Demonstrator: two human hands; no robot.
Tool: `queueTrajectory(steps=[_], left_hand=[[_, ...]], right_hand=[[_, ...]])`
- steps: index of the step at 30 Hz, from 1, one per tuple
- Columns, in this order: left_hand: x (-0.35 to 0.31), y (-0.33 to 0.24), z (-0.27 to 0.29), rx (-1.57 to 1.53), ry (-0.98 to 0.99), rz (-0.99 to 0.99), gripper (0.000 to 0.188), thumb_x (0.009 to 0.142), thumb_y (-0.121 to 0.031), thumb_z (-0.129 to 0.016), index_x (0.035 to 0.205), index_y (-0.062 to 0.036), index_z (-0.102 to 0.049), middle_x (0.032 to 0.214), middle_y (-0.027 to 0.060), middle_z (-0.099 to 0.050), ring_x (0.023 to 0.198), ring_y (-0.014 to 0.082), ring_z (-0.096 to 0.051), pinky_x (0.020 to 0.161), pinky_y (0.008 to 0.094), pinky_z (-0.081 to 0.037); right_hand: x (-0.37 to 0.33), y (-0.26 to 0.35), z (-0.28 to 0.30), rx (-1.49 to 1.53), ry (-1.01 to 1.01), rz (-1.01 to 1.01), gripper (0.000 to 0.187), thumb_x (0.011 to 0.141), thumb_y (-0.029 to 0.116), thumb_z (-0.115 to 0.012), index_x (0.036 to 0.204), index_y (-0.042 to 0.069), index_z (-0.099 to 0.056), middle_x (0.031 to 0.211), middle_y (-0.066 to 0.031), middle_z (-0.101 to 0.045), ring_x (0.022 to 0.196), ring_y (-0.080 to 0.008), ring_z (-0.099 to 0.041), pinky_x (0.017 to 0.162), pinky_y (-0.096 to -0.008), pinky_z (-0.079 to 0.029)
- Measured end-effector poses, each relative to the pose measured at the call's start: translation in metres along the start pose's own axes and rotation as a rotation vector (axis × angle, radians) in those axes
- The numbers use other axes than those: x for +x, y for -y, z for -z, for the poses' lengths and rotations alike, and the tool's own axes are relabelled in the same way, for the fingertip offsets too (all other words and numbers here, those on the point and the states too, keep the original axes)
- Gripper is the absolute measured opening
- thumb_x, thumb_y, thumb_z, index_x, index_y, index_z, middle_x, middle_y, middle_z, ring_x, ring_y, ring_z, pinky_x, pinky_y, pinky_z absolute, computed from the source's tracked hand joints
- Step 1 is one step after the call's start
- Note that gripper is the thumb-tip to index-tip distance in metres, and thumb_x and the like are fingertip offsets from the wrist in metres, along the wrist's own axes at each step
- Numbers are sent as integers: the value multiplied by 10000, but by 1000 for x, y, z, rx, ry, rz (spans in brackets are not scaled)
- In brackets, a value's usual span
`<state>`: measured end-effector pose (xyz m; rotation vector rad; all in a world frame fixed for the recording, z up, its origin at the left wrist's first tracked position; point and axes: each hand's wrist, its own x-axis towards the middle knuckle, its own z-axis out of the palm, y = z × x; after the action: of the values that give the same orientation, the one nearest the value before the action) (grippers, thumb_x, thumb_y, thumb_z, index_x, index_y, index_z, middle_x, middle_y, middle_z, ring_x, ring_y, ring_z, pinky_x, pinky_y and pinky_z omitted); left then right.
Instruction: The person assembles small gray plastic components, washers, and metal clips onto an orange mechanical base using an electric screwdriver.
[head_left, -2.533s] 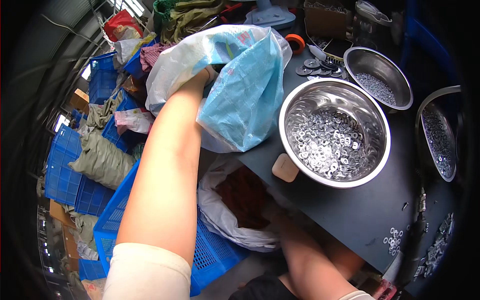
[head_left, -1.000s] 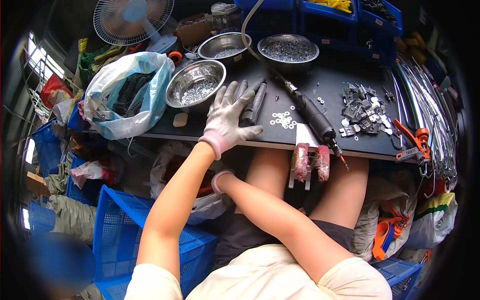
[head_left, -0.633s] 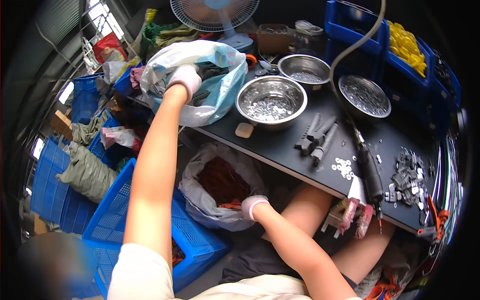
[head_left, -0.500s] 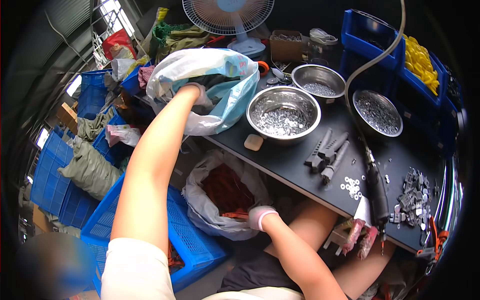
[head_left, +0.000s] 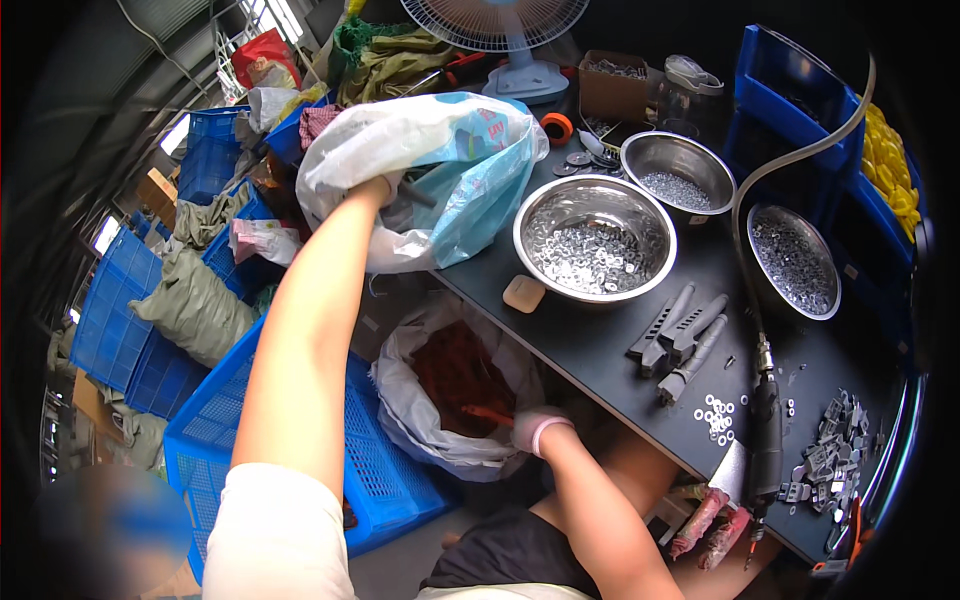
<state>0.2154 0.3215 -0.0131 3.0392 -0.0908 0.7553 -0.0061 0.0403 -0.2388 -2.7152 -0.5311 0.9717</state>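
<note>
My left hand (head_left: 387, 188) is inside a white and blue plastic bag (head_left: 480, 205), its fingers mostly hidden by the folds. A dark grey handle-like piece (head_left: 418, 195) sticks out from it against the bag's blue side. Below the table edge, my right hand (head_left: 538, 430), in a pale glove with a pink cuff, is at the rim of a white woven sack (head_left: 395, 375). It is closed on the end of a slim orange piece (head_left: 487, 412). Reddish-orange parts (head_left: 450, 372) fill the sack.
Steel bowls of small metal parts (head_left: 595, 295) stand on the black table. Several grey handle pieces (head_left: 692, 355), white washers (head_left: 718, 420) and a hanging power screwdriver (head_left: 766, 430) are to the right. A blue crate (head_left: 400, 500) stands beside the sack; a fan (head_left: 525, 80) is behind.
The view has shifted, so the table sits lower and further right. The grey piece now shows beside my left hand. My right hand has drawn back slightly with the orange piece.
</note>
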Motion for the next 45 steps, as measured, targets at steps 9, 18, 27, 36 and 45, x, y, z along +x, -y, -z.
queueTrajectory(steps=[9, 18, 27, 36, 45], left_hand=[[18, -73, 104, -331, 338, 37, 436, 857, -415, -588, 1111, -64, -637, 1107, 139, -638, 976, 264, -609, 867, 370, -468], [-76, -108, 167, -1866, 950, 738, 296, 937, -301, -523, 732, -87, -520, 530, -53, -356, 490, 83, -356, 502, 255, -358], [-122, -341, 114, -1502, -109, -54, 222, 924, -318, -563, 980, -115, -496, 731, 42, -553, 713, 202, -570, 692, 330, -458], [-151, -374, 86, -44, 115, -409, 269, 829, -294, -611, 1046, -136, -590, 1010, 80, -610, 1010, 270, -590, 801, 428, -463], [-161, -329, 96, -139, 144, -333, 405, 860, -407, -560, 1093, -79, -608, 979, 150, -624, 816, 338, -641, 786, 420, -475]], right_hand=[[-1, 4, 14, 72, 234, 194, 359, 818, 205, -499, 1116, 72, -648, 1146, -147, -630, 1025, -316, -623, 851, -392, -490], [19, 0, -17, -28, -96, 170, 373, 800, 199, -511, 1106, 42, -656, 1170, -173, -615, 1063, -307, -609, 893, -388, -477], [-24, 21, -1, -106, 167, 254, 393, 792, 211, -540, 1143, 65, -642, 1194, -179, -602, 1062, -295, -609, 887, -380, -477], [-124, 16, -4, -4, -104, 98, 340, 881, 313, -524, 999, 35, -683, 998, -158, -678, 926, -303, -658, 791, -398, -512], [-110, 16, 1, 194, -236, 101, 363, 907, 321, -495, 951, 7, -672, 903, -205, -670, 837, -356, -652, 755, -426, -512]])
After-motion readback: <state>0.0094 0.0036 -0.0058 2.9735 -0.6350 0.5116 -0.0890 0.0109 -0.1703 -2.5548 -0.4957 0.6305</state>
